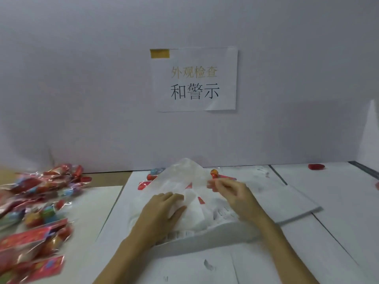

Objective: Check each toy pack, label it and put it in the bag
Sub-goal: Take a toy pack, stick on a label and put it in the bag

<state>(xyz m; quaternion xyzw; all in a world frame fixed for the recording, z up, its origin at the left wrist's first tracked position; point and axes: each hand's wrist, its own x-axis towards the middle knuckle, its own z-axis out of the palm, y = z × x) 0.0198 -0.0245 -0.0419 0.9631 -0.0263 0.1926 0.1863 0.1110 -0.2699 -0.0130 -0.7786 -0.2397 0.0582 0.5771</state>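
A white translucent sheet (184, 177) rises to a peak at the table's middle. Under it lies a toy pack (214, 174) with red card and an orange ball showing past the sheet's edges. My left hand (162, 210) lies on the sheet's near part, a fold held between thumb and fingers. My right hand (231, 193) pinches the sheet's right edge with its fingertips, which are blurred. Printed labels (223, 215) lie below the sheet on a white stack. A pile of toy packs (37, 201) in clear wrap with red cards covers the table's left side.
A white partition with a taped paper sign (194, 78) stands close behind the table. A small red object (316, 166) lies at the far right. White boards (297, 201) overlap on the table's right half.
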